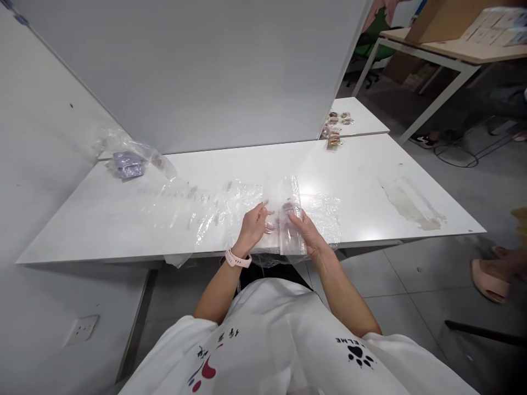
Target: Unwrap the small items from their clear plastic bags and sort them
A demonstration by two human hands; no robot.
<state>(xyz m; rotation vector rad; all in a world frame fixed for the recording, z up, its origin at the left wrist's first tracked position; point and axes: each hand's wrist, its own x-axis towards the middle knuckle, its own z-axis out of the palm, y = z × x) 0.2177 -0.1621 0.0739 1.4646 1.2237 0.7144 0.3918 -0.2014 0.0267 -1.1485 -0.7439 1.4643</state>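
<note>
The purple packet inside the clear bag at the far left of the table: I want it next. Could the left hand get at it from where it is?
Probably yes. The left hand has bare table and flat plastic sheets between it and the purple packet, though the clear bag encloses it.

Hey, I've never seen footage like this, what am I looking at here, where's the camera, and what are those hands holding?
This is one picture from a camera worn on a person's head, looking forward and down, so you see their own arms and white shirt at the bottom. There is no machine, just two bare hands. The left hand, with a pink watch on its wrist, and the right hand both hold a small clear bag with something purple inside, at the near edge of a white table. Their fingers are closed on the bag. Loose clear plastic sheets lie spread on the table around the hands. At the far left sits another clear bag with purple packets. At the far right edge of the table are a few small brownish packets. Another person's foot in a sandal shows on the floor to the right.
</note>
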